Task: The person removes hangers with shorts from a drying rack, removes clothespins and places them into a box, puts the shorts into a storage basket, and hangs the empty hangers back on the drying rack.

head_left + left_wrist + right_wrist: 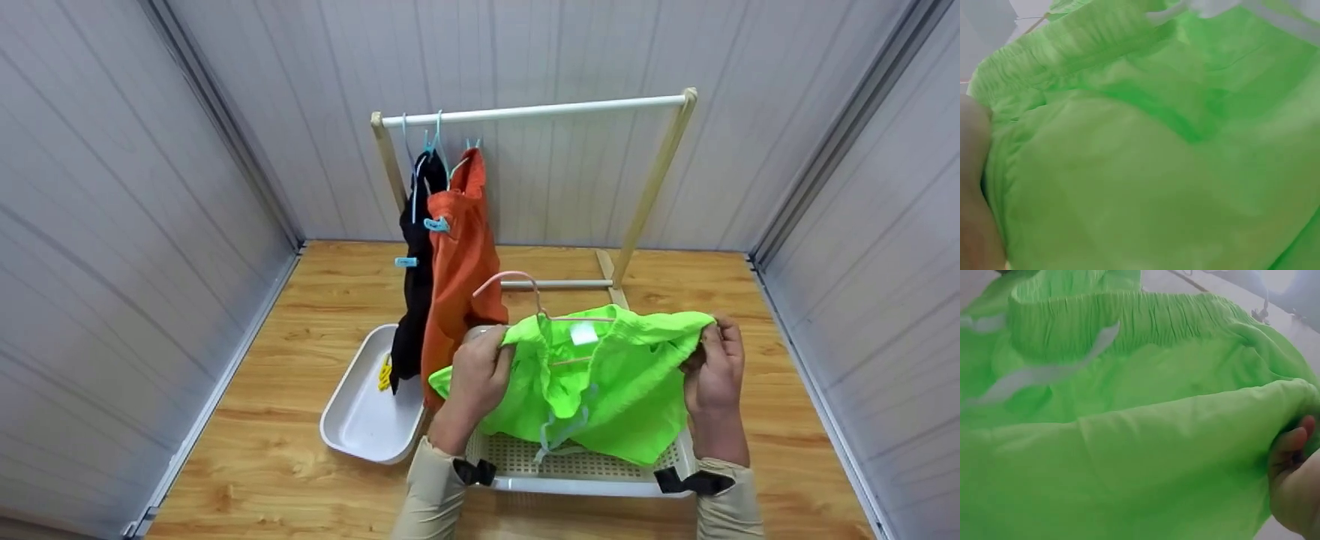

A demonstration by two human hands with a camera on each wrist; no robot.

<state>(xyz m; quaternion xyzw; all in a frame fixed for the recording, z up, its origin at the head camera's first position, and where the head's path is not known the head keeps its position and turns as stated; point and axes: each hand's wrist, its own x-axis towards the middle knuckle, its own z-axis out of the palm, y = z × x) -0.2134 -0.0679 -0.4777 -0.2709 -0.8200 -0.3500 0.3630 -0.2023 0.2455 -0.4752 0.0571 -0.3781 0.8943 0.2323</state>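
Bright green shorts [637, 390] with an elastic waistband and a pale drawstring [551, 435] are spread between my hands. My left hand [480, 371] pinches the waistband at its left side. At the other end, my right hand [716, 367] grips the top corner of the fabric. A pink hanger [536, 289] stands with its hook above the waistband, and its lower part lies in the waist opening, partly hidden by cloth. In the right wrist view the fingers [1292, 444] curl at the edge of the shorts [1145, 455]. Green cloth [1112, 180] fills most of the left wrist view.
Behind, a rack with a white rail [555, 109] bears black clothing [416, 285] and an orange garment [461, 262] on blue hangers with clips. Below the shorts sits a perforated basket [585, 486]. To the left, a white tray [367, 431] contains yellow clips [385, 373].
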